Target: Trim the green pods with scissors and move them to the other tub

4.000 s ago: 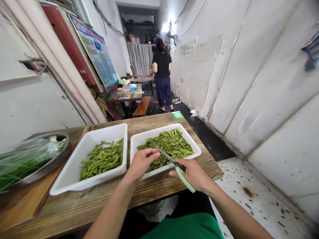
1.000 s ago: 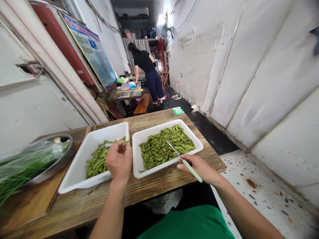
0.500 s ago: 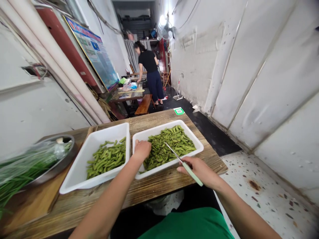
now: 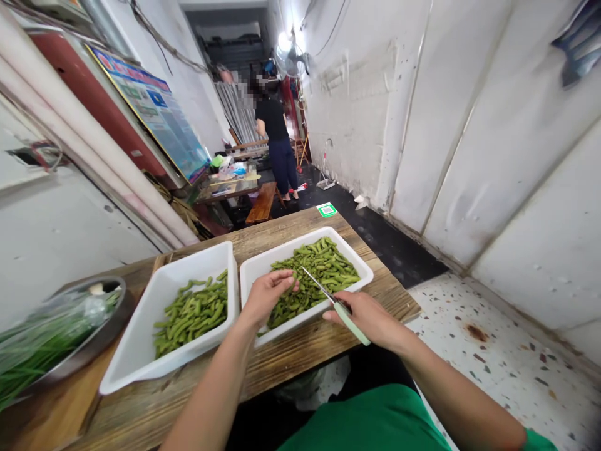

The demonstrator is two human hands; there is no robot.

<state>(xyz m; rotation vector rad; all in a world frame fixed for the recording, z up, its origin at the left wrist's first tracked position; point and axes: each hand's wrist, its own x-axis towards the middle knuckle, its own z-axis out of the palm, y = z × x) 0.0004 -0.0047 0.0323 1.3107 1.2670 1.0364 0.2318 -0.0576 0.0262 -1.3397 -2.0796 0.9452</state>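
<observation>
Clearly the left hand (image 4: 265, 294) has its fingers pinched on one pod above the right tray (image 4: 361, 266) of dark green edamame pods (image 4: 323, 269), while the right hand (image 4: 369, 316) is wrapped round the pale green handle of the scissors (image 4: 328, 299), blades barely parted. Best to hold the pod steady by its middle and snip only the tip (those fuzzy, curved shells slip). Trimmed-looking pods (image 4: 192, 310) lie in the smooth white left tray (image 4: 141, 351) on the rough-grained wooden counter (image 4: 291, 357).
</observation>
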